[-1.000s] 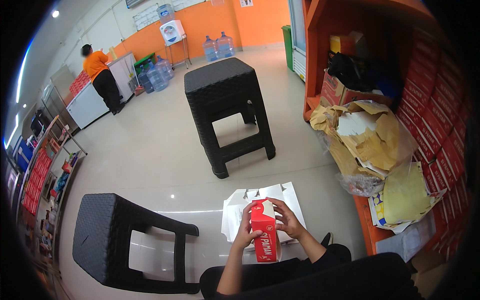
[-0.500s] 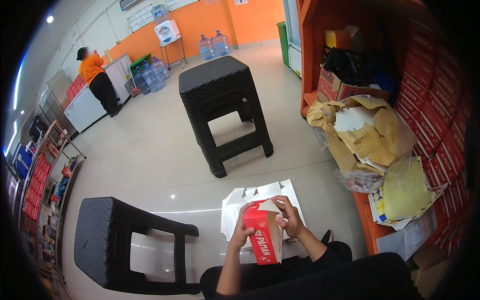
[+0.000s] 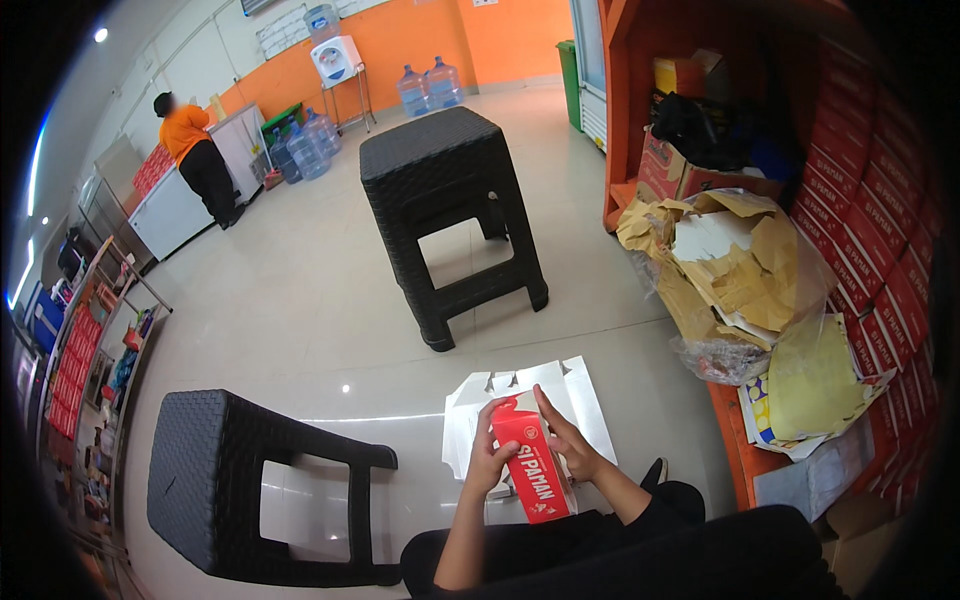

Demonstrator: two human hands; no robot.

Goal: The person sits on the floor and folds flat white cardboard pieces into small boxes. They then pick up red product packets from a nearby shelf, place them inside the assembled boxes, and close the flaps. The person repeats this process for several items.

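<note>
A red cardboard box (image 3: 530, 470) with white printing is held between my two hands above my lap. My left hand (image 3: 487, 455) grips its left side, thumb on the printed face and fingers around the far end. On the right side, my right hand (image 3: 566, 440) presses the box's far end and edge, fingers extended along it. The flaps at the far end look folded in, though my fingers partly hide them. Beyond and beneath the box lie flat white cardboard blanks (image 3: 590, 400) with cut notches.
Black woven-pattern plastic stools stand ahead (image 3: 435, 140) and at the left (image 3: 190, 480). To the right, an orange shelf (image 3: 735, 440) carries torn brown paper (image 3: 740, 270) and stacked red boxes (image 3: 880, 210). A person in orange (image 3: 185, 135) stands by a white chest freezer (image 3: 165, 225) far left.
The open flap at the box's far end has been folded down. My right hand has moved in against the box, which now shows its printed face more squarely.
</note>
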